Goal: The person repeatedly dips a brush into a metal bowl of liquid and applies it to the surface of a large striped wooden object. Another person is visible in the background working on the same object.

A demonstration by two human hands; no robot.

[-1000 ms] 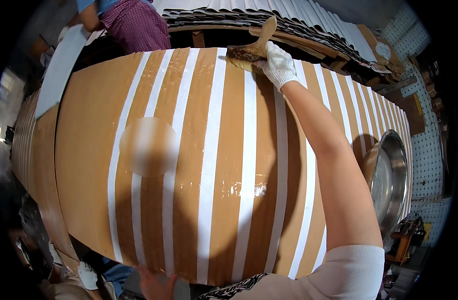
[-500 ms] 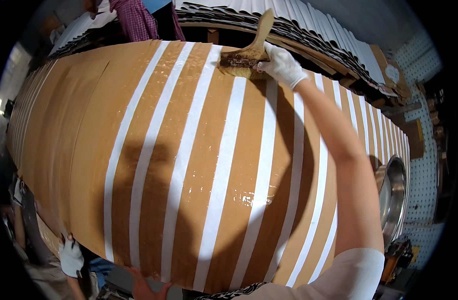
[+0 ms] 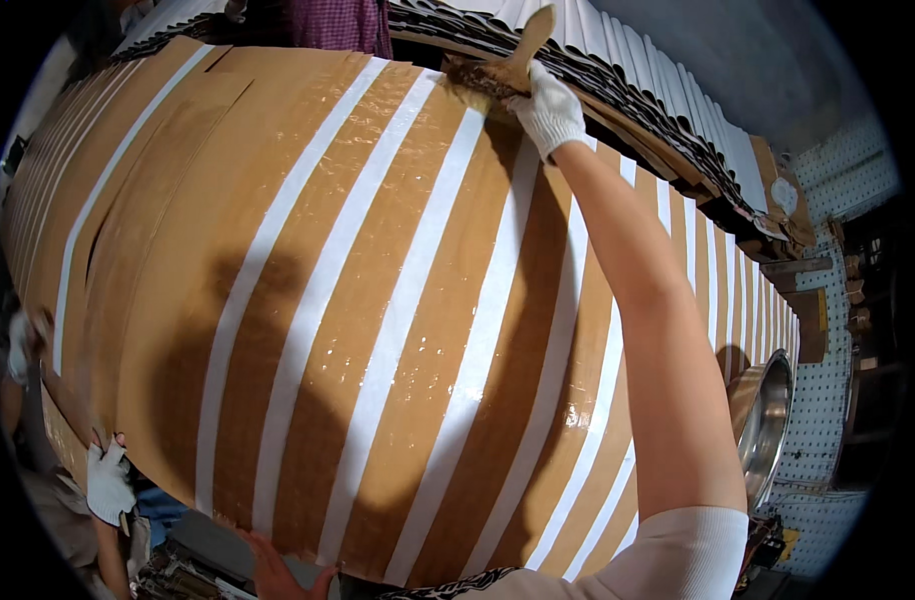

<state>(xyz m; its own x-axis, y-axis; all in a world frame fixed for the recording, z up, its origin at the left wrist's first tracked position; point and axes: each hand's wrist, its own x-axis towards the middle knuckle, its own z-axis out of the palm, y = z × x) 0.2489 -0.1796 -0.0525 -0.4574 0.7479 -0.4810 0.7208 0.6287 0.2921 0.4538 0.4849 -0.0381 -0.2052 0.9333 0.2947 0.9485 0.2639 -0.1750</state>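
Observation:
My right hand (image 3: 555,112), in a white knit glove, is closed around a wide flat brush (image 3: 486,78) with a pale wooden handle. Its bristles touch the far edge of overlapping brown sheets (image 3: 193,270), laid in a row with white strips (image 3: 380,370) between them. Wet, shiny patches lie over the brown and white in the middle. Bare and partly cut off by the lower rim, my left hand (image 3: 278,572) is at the near edge of the sheets, thumb apart from the fingers. I see nothing in it.
A metal bowl (image 3: 770,415) stands on the right. At the left, a co-worker's gloved hand (image 3: 108,482) touches the near edge of the sheets; another gloved hand (image 3: 22,345) is farther left. Behind are stacked white sheets (image 3: 678,115) and a person in purple checked cloth (image 3: 338,22).
The brush has moved left along the far edge, about one strip over. The view has shifted. At the far left, another white strip shows between the brown sheets. My left hand stays at the near edge.

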